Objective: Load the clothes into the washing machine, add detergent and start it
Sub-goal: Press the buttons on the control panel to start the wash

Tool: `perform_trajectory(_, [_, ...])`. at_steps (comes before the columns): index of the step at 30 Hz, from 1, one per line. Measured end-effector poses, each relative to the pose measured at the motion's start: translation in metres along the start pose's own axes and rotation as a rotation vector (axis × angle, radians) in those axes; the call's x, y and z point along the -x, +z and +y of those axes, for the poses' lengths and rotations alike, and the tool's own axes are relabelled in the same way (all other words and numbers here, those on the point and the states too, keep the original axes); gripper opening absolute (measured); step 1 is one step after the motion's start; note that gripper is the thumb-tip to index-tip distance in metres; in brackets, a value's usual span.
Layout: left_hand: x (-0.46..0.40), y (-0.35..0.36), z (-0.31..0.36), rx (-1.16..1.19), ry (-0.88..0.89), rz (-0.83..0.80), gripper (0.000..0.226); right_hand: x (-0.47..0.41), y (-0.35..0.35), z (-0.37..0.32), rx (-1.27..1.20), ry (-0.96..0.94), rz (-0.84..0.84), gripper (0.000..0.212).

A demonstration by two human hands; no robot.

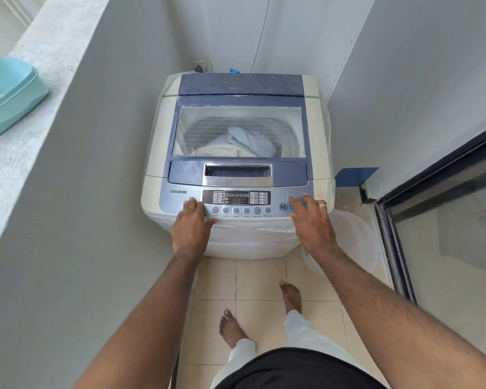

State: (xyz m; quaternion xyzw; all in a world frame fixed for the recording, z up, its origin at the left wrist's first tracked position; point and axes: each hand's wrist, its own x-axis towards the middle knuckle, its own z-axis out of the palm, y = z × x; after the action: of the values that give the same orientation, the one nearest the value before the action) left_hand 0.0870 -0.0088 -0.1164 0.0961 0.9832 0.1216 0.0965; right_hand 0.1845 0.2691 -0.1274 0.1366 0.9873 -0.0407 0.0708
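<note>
A white and blue top-loading washing machine stands in a narrow corner with its glass lid closed. Through the glass I see light blue and cream clothes in the drum. Along the front edge runs the control panel with a row of round buttons. My left hand rests flat on the panel's left end, fingers apart, holding nothing. My right hand, wearing a ring, lies on the panel's right end, its fingers over the power button area beside the start/pause button. No detergent container is visible.
A turquoise plastic box sits on the ledge at the left. A clear plastic tub stands on the tiled floor right of the machine. A sliding glass door frames the right side. A wall socket is behind the machine.
</note>
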Motion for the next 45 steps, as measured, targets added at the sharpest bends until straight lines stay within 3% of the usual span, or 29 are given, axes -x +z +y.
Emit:
perform_trajectory(2, [0.005, 0.007, -0.001, -0.002, 0.087, 0.002, 0.036, -0.001, -0.001, 0.001, -0.021, 0.003, -0.004, 0.046])
perform_trajectory(10, [0.000, 0.012, -0.008, -0.079, 0.154, 0.005, 0.032, 0.002, -0.003, -0.002, -0.084, 0.049, 0.017, 0.046])
perform_trajectory(15, [-0.011, 0.008, -0.002, -0.165, 0.098, -0.046, 0.037, 0.001, 0.000, -0.002, -0.127, 0.068, 0.041, 0.044])
perform_trajectory(20, [-0.018, 0.006, -0.005, -0.103, 0.066, -0.061, 0.038, 0.000, 0.005, 0.001, -0.110, 0.040, 0.050, 0.043])
perform_trajectory(45, [-0.015, 0.006, -0.006, -0.108, 0.089, -0.023, 0.038, 0.000, 0.005, 0.004, -0.073, 0.042, 0.028, 0.042])
